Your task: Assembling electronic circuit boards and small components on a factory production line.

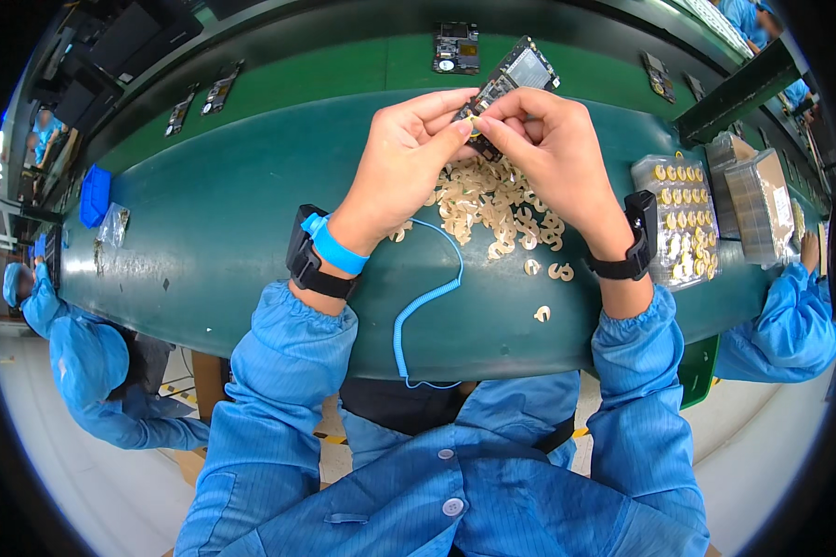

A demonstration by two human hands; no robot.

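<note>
A dark circuit board (528, 71) with a silvery shield is held tilted over the far part of the table. My left hand (401, 153) closes round its lower left side, thumb on top. From the right, my right hand (559, 153) is closed in a pinch at the board's lower end. Between the two thumb tips shows a small yellow round part (474, 126), mostly covered by the fingers. Beneath my hands lies a heap of small cream crescent-shaped pieces (478, 202), some scattered toward me.
A clear tray of yellow round parts (675, 221) sits right, beside clear plastic boxes (760, 206). More circuit boards (456, 48) lie on the green strip beyond. A coiled blue cord (418, 304) crosses the table. A blue bin (95, 196) stands left. Co-workers sit at both sides.
</note>
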